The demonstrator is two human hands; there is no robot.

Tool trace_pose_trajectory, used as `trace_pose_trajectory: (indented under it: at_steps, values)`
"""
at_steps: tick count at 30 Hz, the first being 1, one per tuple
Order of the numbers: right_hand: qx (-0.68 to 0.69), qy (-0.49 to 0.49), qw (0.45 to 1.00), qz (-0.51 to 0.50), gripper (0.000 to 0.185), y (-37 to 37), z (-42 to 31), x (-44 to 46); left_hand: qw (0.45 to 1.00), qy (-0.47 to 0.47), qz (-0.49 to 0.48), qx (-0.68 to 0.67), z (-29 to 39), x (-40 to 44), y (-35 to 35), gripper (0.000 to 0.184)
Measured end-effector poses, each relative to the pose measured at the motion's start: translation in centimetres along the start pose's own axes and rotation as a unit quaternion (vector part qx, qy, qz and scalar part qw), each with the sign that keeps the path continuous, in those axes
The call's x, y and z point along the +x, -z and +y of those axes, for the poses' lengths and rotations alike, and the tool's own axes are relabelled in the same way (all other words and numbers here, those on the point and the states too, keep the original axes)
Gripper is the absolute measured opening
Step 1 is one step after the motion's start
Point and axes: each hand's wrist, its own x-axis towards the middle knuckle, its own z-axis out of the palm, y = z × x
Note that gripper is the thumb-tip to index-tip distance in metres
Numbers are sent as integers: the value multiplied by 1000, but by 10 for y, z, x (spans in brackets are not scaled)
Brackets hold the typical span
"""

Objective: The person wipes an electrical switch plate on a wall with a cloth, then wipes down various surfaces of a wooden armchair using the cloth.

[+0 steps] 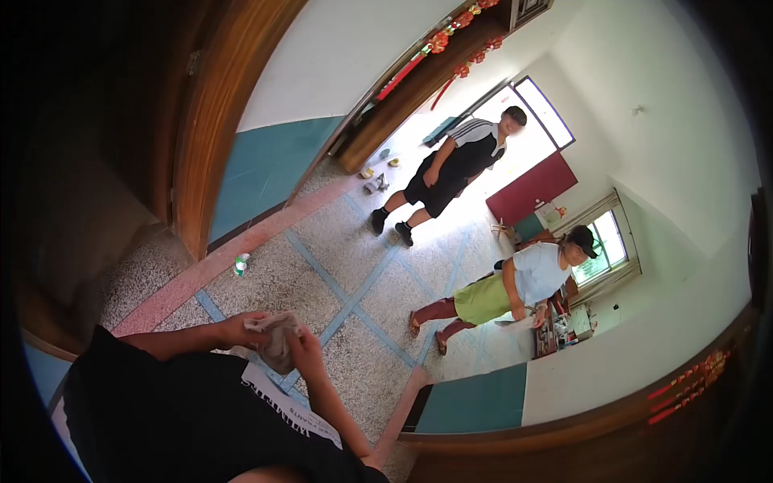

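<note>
A crumpled grey-beige cloth [279, 344] hangs between my two hands in front of my chest. My left hand [243, 330] is closed on its left edge. From the right, my right hand [307, 352] grips the other side of the cloth with bent fingers. The folds hide parts of the fingers. A small green and white bottle or container [241, 265] stands on the speckled floor [338, 358] beyond my left hand.
A person in black shorts [455, 169] stands near the bright doorway. Another, wearing a green apron [481, 299], stands at the right beside a cluttered low table [549, 334]. Shoes [375, 184] lie by the wall. A wooden door frame [211, 137] rises at left.
</note>
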Motion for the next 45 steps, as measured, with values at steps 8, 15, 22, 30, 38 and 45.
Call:
trace_pose_trajectory:
  at_steps: [8, 15, 22, 30, 38, 45]
  values:
    - [264, -125, 939, 181, 28, 151, 58, 74, 989, -68, -13, -129, 14, 196, -3, 15]
    - [5, -63, 965, 255, 14, 248, 72, 82, 980, -86, -179, 15, 72, 304, -71, 18]
    - [27, 8, 947, 320, 12, 350, 77, 174, 961, -161, -192, 117, 85, 414, -106, 27]
    - [-69, -100, 993, 11, 13, 434, 24, 296, 951, -171, 43, 255, 152, 472, -31, 21]
    - [152, -300, 936, -105, 39, 420, 79, 407, 984, -150, 94, 28, 197, 582, 35, 27]
    - [352, -154, 923, -16, 42, 435, 40, 511, 831, -283, 400, 264, 201, 651, 66, 24]
